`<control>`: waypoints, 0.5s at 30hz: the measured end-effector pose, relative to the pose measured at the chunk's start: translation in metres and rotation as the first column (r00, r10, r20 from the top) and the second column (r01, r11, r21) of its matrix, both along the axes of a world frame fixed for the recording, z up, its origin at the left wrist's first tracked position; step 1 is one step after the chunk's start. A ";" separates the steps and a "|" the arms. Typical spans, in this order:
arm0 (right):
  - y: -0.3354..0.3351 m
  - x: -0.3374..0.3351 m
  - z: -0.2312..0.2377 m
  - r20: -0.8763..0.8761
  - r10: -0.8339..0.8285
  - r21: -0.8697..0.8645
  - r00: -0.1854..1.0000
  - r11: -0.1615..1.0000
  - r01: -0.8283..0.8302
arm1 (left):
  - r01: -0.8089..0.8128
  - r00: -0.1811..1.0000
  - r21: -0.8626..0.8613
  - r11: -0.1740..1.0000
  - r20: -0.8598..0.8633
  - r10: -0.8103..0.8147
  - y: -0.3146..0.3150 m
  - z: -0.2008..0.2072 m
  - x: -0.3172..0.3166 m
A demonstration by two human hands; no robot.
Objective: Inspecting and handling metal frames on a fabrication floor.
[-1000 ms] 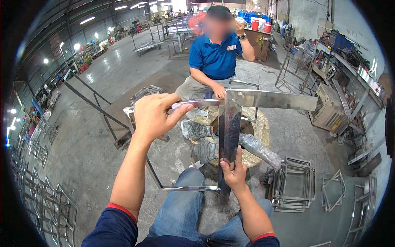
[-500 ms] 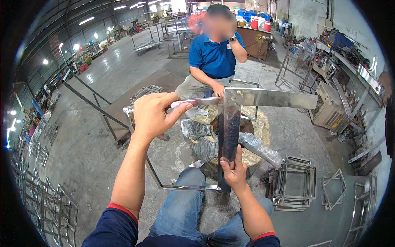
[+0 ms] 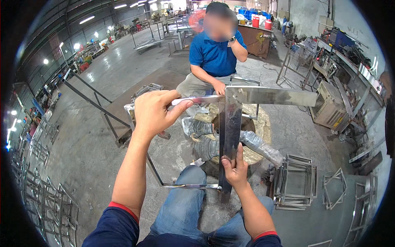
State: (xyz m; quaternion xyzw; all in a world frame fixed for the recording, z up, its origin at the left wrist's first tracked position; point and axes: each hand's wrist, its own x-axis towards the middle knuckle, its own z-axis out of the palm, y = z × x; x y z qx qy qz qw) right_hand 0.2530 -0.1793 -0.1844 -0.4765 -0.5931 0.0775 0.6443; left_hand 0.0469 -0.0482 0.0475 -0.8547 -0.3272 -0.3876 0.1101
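My left hand (image 3: pixel 154 113) is closed round the top bar of a rectangular metal frame (image 3: pixel 191 186), near its upper left corner. The frame hangs upright over my knees. Along its right side lies the long blade of a steel square (image 3: pixel 233 123), whose shorter arm points right at the top. My right hand (image 3: pixel 235 169) grips the lower part of that blade, thumb and forefinger raised along it. The square covers most of the frame's right bar, so I cannot tell whether they touch all along.
A person in a blue shirt (image 3: pixel 214 55) sits opposite, one hand at another thin frame. Between us stands a round stand (image 3: pixel 263 119) with grey ribbed bundles (image 3: pixel 205 149) and a plastic-wrapped piece (image 3: pixel 263 150). Stacked metal frames (image 3: pixel 294 203) lie right; a dark metal rack (image 3: pixel 96 102) stands left.
The frame and square have shifted very slightly, the square's top edge rising a little. Both hands keep their grips. The seated person's head tips down slightly.
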 end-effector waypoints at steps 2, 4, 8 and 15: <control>-0.001 0.002 0.002 -0.003 0.059 0.000 0.998 0.998 -0.059 | -0.023 1.000 0.022 1.000 0.011 0.022 0.000 0.000 0.000; -0.002 0.003 0.002 0.010 0.018 0.014 1.000 1.000 -0.018 | -0.018 1.000 -0.002 1.000 -0.002 0.018 0.001 0.000 -0.001; 0.000 0.005 -0.002 0.028 -0.004 -0.005 1.000 1.000 0.004 | -0.038 0.999 -0.017 0.999 0.002 0.038 0.001 -0.001 -0.001; 0.004 0.004 -0.009 -0.018 -0.032 0.043 0.999 0.999 0.032 | -0.054 0.998 -0.004 0.999 -0.030 0.054 0.002 -0.003 0.002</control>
